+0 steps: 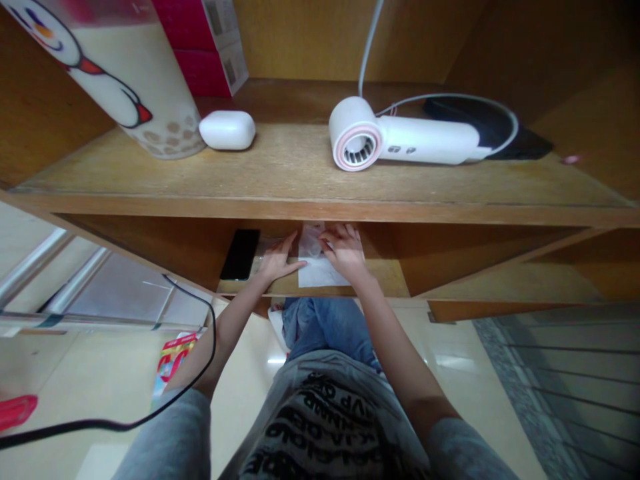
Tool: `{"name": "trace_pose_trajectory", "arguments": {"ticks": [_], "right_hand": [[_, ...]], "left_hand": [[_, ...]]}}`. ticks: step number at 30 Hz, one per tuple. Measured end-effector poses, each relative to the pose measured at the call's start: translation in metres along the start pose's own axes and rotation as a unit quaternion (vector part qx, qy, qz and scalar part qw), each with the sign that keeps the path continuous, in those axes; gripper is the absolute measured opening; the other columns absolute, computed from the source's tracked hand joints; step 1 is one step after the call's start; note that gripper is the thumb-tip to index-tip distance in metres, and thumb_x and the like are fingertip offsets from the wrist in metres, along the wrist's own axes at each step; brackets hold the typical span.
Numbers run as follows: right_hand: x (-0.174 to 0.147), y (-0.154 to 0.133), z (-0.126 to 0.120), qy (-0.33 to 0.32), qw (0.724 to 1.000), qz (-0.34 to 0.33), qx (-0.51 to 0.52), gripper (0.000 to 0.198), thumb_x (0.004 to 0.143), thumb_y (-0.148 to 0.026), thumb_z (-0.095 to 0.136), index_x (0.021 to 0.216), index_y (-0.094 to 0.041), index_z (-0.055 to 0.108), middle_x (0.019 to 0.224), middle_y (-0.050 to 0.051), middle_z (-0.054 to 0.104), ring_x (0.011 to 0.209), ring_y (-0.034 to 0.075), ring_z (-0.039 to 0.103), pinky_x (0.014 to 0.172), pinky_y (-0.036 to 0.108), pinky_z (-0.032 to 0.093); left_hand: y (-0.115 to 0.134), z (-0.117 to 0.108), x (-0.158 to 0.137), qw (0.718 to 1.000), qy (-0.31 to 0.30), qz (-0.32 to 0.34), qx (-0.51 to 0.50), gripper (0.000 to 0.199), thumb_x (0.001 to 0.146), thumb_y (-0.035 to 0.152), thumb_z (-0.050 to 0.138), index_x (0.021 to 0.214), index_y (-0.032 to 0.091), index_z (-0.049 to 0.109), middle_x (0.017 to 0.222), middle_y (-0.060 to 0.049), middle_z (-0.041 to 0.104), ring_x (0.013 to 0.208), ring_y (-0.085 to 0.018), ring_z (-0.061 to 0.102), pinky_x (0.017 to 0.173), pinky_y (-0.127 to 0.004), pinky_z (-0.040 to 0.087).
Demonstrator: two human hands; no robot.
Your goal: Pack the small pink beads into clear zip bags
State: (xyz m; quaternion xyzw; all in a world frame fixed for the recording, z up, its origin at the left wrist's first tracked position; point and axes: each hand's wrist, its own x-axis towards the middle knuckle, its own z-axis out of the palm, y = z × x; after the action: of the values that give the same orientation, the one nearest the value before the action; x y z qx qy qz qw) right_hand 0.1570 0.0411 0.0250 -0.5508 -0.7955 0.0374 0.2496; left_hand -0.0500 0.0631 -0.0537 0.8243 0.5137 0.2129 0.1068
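Observation:
On the lower shelf lies a white sheet of paper [320, 275], with a crumpled piece of clear plastic [312, 243] on top of it. My right hand [347, 253] rests over the paper's right side, thumb and forefinger pinched at the plastic's edge; what exactly sits between them is small and hard to see. Left of the paper, my left hand [279, 260] lies with fingers apart, its thumb reaching the paper's edge. Some clear wrapping [265, 245] shows beside that hand. A black phone [241, 254] lies further left.
Above my hands, the upper shelf [280, 180] carries a bubble tea cup [150, 87], a white earbud case [227, 130], a pink box [200, 53] and a white handheld dryer-like device [405, 139] with a cable. A black cord [214, 333] crosses my left arm.

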Motion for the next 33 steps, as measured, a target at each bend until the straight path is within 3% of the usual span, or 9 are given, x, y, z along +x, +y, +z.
{"name": "trace_pose_trajectory", "arguments": {"ticks": [4,7,9,13,17,19,22,26,33], "right_hand": [[-0.006,0.006,-0.017,-0.003,1.000,-0.001,0.020,0.024,0.087,-0.032,0.043,0.094,-0.024,0.064,0.100,0.006,0.056,0.098,0.023,0.045,0.086,0.036,0.034],[-0.015,0.011,-0.022,-0.003,0.999,0.011,0.050,0.023,0.087,-0.031,0.043,0.094,-0.025,0.064,0.099,0.005,0.058,0.097,0.022,0.048,0.086,0.035,0.037],[-0.022,0.013,-0.021,0.007,0.997,0.022,0.078,0.022,0.087,-0.032,0.044,0.093,-0.024,0.064,0.098,0.005,0.059,0.098,0.022,0.049,0.087,0.034,0.037],[-0.034,0.014,-0.009,0.034,0.982,0.034,0.182,0.023,0.086,-0.035,0.045,0.087,-0.022,0.064,0.094,0.006,0.061,0.095,0.020,0.053,0.086,0.033,0.040],[-0.046,0.011,0.009,0.069,0.929,0.125,0.341,0.028,0.081,-0.039,0.053,0.103,-0.022,0.058,0.097,0.005,0.060,0.070,0.014,0.056,0.066,0.028,0.047],[-0.051,0.007,0.017,0.050,0.881,0.169,0.438,0.039,0.078,-0.041,0.055,0.113,-0.024,0.050,0.102,0.005,0.059,0.058,0.010,0.054,0.052,0.024,0.046],[-0.059,0.001,0.026,0.000,0.832,0.203,0.516,0.036,0.078,-0.046,0.053,0.107,-0.024,0.051,0.103,0.004,0.057,0.057,0.011,0.059,0.036,0.019,0.039],[-0.065,-0.004,0.031,-0.007,0.805,0.234,0.546,0.030,0.078,-0.050,0.049,0.093,-0.024,0.048,0.098,0.002,0.056,0.057,0.011,0.061,0.031,0.016,0.037],[-0.066,-0.010,0.029,-0.016,0.763,0.258,0.592,0.027,0.081,-0.052,0.044,0.089,-0.027,0.040,0.085,-0.001,0.051,0.058,0.012,0.060,0.037,0.021,0.048]], "left_hand": [[0.010,-0.008,0.000,1.000,0.020,0.005,-0.013,0.060,0.076,0.053,0.053,0.125,0.019,0.044,0.116,-0.010,0.055,0.107,-0.025,0.051,0.090,-0.034,0.040],[0.030,-0.013,0.002,0.993,0.087,-0.006,-0.082,0.045,0.079,0.046,0.053,0.115,0.020,0.052,0.111,-0.008,0.056,0.104,-0.022,0.052,0.088,-0.033,0.041],[0.046,-0.013,0.001,0.979,0.132,-0.032,-0.150,0.038,0.080,0.043,0.053,0.110,0.021,0.054,0.109,-0.008,0.057,0.102,-0.021,0.052,0.087,-0.033,0.042],[0.073,-0.005,-0.007,0.935,0.147,-0.085,-0.310,0.024,0.080,0.041,0.054,0.084,0.018,0.060,0.083,-0.005,0.062,0.080,-0.017,0.058,0.070,-0.027,0.046],[0.087,0.001,-0.020,0.876,0.174,-0.145,-0.426,0.023,0.077,0.040,0.057,0.078,0.018,0.055,0.076,-0.001,0.058,0.064,-0.012,0.056,0.052,-0.021,0.044],[0.091,0.001,-0.024,0.849,0.178,-0.156,-0.472,0.024,0.076,0.041,0.058,0.075,0.018,0.052,0.070,0.001,0.055,0.057,-0.010,0.054,0.050,-0.020,0.045],[0.095,0.001,-0.025,0.819,0.170,-0.166,-0.523,0.027,0.076,0.043,0.058,0.073,0.019,0.047,0.064,0.004,0.051,0.051,-0.009,0.052,0.047,-0.021,0.046],[0.095,0.000,-0.026,0.805,0.158,-0.177,-0.544,0.027,0.076,0.043,0.058,0.074,0.019,0.044,0.062,0.005,0.050,0.051,-0.008,0.052,0.048,-0.021,0.047],[0.094,-0.003,-0.026,0.801,0.139,-0.178,-0.555,0.026,0.076,0.043,0.058,0.081,0.020,0.046,0.064,0.003,0.056,0.060,-0.012,0.058,0.056,-0.024,0.050]]}}
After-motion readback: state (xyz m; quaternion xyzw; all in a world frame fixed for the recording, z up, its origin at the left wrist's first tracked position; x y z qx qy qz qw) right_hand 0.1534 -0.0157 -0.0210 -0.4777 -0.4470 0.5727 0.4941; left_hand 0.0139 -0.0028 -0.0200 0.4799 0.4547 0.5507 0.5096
